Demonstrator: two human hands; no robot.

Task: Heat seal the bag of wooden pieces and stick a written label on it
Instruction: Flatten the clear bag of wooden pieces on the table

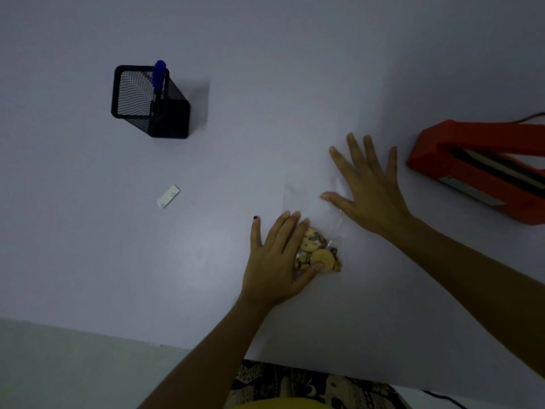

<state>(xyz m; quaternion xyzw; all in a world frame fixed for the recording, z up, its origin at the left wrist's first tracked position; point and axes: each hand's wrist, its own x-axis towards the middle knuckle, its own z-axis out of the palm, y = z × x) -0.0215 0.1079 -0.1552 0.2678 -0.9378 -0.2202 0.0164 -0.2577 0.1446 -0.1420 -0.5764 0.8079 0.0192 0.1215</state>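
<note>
A clear plastic bag (298, 197) lies flat on the white table, its lower end filled with round wooden pieces (320, 253). My left hand (275, 259) rests on the left side of the pieces, thumb against a round disc. My right hand (368, 191) lies flat with fingers spread on the bag's empty upper part. An orange heat sealer (472, 166) stands open at the right edge. A small white label (168, 196) lies to the left. A blue pen (159, 76) stands in a black mesh holder (149, 101) at the far left.
The table's front edge (177, 346) runs across the bottom, with patterned cloth on my lap below it. A black cable (528, 116) trails behind the sealer, and another (442, 397) shows at the lower right.
</note>
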